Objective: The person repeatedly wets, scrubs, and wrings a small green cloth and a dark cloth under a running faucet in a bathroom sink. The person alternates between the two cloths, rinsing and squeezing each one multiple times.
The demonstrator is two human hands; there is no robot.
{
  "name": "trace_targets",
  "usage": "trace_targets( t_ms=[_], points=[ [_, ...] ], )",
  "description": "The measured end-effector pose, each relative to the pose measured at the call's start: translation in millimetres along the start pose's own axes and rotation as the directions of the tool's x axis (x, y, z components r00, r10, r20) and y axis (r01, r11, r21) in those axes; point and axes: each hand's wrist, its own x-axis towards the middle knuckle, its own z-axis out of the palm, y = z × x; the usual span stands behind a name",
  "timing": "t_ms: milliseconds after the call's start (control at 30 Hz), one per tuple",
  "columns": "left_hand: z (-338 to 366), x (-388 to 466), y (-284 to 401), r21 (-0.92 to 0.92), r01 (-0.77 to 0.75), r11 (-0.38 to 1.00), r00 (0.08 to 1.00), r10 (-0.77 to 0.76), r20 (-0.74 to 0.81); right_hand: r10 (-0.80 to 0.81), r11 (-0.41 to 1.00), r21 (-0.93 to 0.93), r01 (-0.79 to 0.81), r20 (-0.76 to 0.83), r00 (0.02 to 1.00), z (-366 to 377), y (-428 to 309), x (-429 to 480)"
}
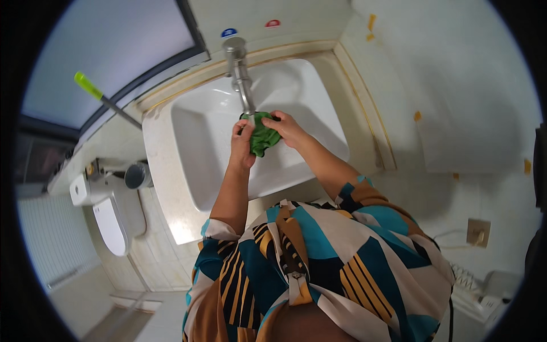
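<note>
A crumpled green cloth (pixel 264 136) is held between my two hands, over the basin of a white washbasin (pixel 205 171). My left hand (pixel 242 143) pinches its left side, thumb on top. At the upper right edge, my right hand (pixel 285 127) grips the cloth between thumb and fingers. Right above the cloth ends the spout of a metal faucet (pixel 245 92), and what looks like water falls from it onto the fabric. The cloth's underside and some of my fingertips are hidden.
A pale stone countertop (pixel 164 171) surrounds the basin. Behind it are a mirror (pixel 119 38) and a grey pole with a lime-green handle (pixel 88 85). To the left stand a grey bin (pixel 137 175) and a white toilet (pixel 112 224). A wall socket (pixel 477 233) is at the right.
</note>
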Motion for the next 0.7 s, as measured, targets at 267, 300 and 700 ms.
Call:
trace_targets(
  t_ms=[267, 300, 700],
  points=[
    [-19.5, 13.4, -6.1, -0.029, 0.103, 0.994, 0.990, -0.106, -0.088, -0.288, 0.888, -0.346, 0.304, 0.097, 0.953, 57.5, -18.7, -35.4],
    [-21.6, 13.1, -8.5, -0.068, 0.133, 0.989, 0.991, -0.132, 0.017, -0.292, 0.752, -0.568, 0.334, 0.168, 0.942, 65.9, -18.5, -35.9],
    [-4.4, 4.5, -5.1, -0.002, 0.219, 0.976, 0.975, -0.219, 0.045, -0.440, 0.371, -0.902, 0.222, 0.040, 0.897, 80.6, -14.7, -20.5]
  ],
)
